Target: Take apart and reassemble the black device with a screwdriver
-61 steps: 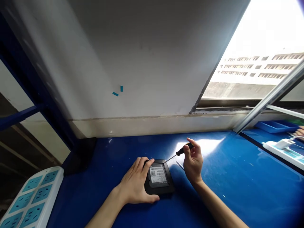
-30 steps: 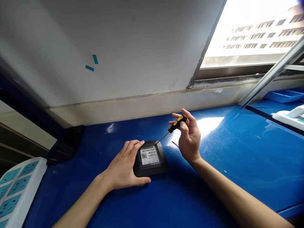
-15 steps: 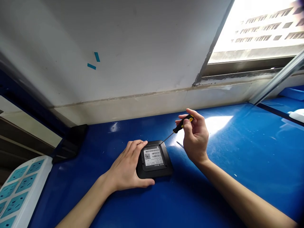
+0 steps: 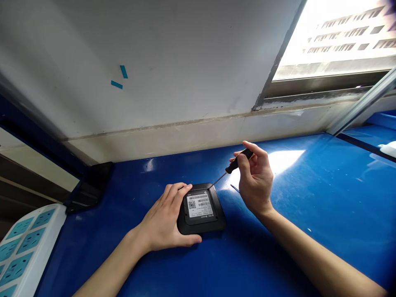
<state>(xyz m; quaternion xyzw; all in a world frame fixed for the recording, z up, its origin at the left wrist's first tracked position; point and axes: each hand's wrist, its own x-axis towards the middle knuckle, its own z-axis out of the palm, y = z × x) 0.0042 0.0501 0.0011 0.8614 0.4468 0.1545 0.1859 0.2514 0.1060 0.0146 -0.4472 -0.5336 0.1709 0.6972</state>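
Note:
A flat black electronic device lies on the blue table, its white label with a QR code and barcodes facing up. My left hand grips the device from its left side, fingers along the far edge and thumb at the near edge. In my right hand is a screwdriver with a black and yellow handle, held at a slant. Its tip meets the device's far right corner; whether a screw sits there is too small to tell. Partly hidden behind my right hand, a thin dark rod rests on the table.
A white power strip with blue sockets stands at the left edge, near a black bracket. Behind the blue table rises a white wall with two blue tape pieces. A glass partition with a metal edge stands at the right.
The screwdriver's handle has turned about its axis in my right hand, so its yellow patch no longer faces me. The device and my left hand stay in place; the camera view shifts slightly.

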